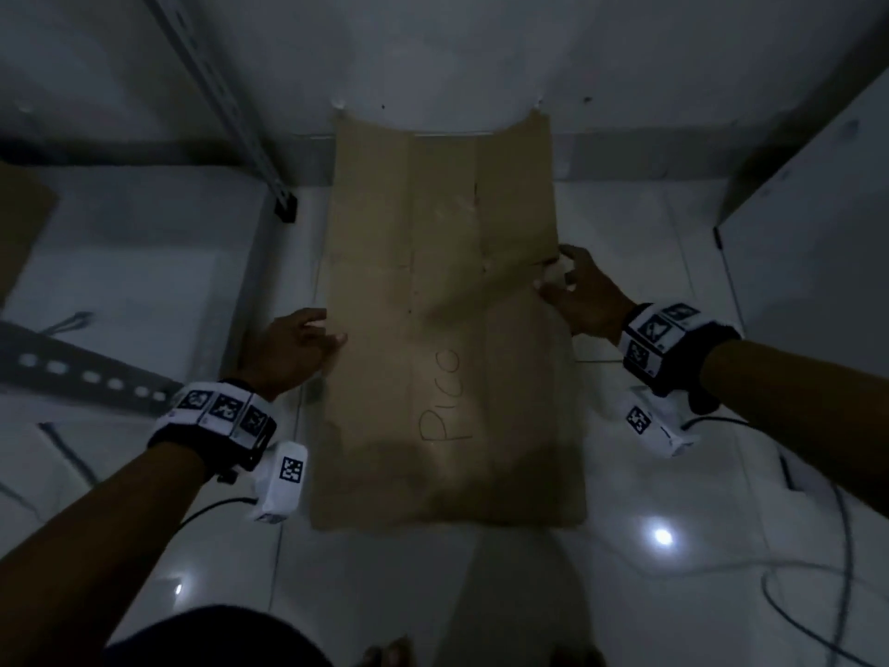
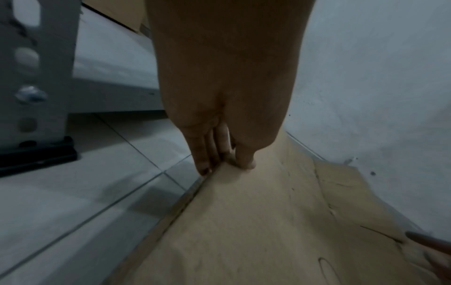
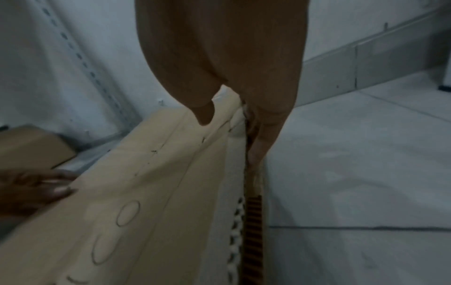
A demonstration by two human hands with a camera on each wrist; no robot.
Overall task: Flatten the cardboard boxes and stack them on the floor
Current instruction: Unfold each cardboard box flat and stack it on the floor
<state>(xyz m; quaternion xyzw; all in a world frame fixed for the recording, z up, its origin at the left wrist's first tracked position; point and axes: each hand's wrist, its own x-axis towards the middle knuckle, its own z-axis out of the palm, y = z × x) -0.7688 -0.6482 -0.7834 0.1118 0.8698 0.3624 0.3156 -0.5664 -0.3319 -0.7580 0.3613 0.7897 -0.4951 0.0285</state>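
Note:
A flattened brown cardboard box point(image 1: 447, 305) with handwriting on it lies on the white tiled floor, its far end curling up against the wall. My left hand point(image 1: 298, 339) is at its left edge; in the left wrist view the thumb lies on top of the cardboard point(image 2: 256, 221) and the fingers point(image 2: 207, 154) reach down past the edge, pinching it. My right hand point(image 1: 572, 286) holds the right edge. In the right wrist view its thumb point(image 3: 205, 113) presses on top of the cardboard point(image 3: 158, 192) while the fingers point(image 3: 266, 138) curl under the slightly lifted edge.
A slotted metal shelf upright point(image 1: 211, 89) with a black foot point(image 1: 286, 204) stands at the left, and a slotted beam point(image 1: 72, 373) crosses nearer me. Another cardboard box point(image 1: 19, 219) sits far left. A white cabinet point(image 1: 818, 209) is on the right. Cables point(image 1: 818, 570) trail over the floor.

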